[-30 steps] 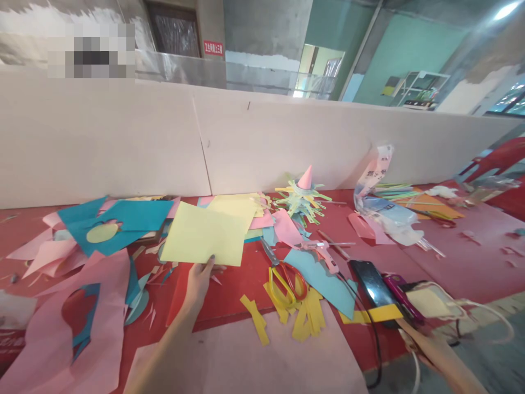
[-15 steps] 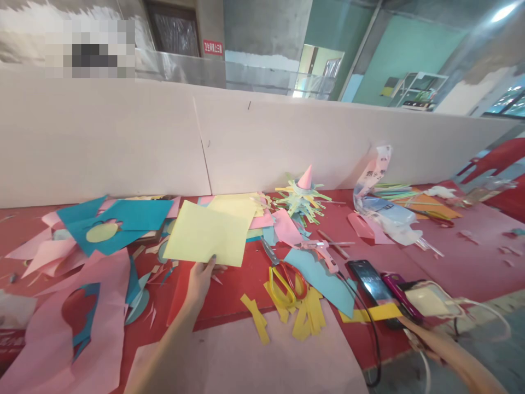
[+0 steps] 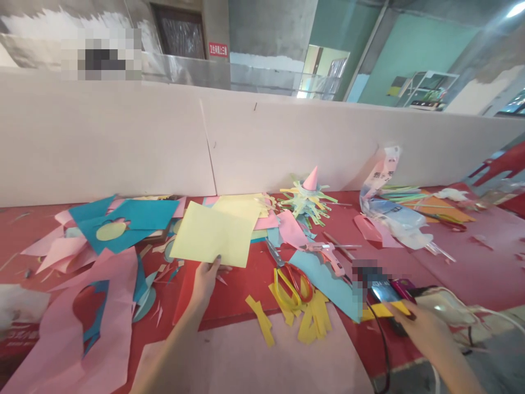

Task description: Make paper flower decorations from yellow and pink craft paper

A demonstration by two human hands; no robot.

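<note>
Yellow sheet [image 3: 215, 235] held by one edge
Pinched at 11 o'clock by the left hand [image 3: 206, 276]; right hand [image 3: 422, 328] laid on the phone [image 3: 381, 293] at 4 o'clock, grip untellable. Sagging and creasing are risked.

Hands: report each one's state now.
Left hand: closed on the pale yellow paper sheet.
Right hand: at the black smartphone; grip cannot be told.
</note>
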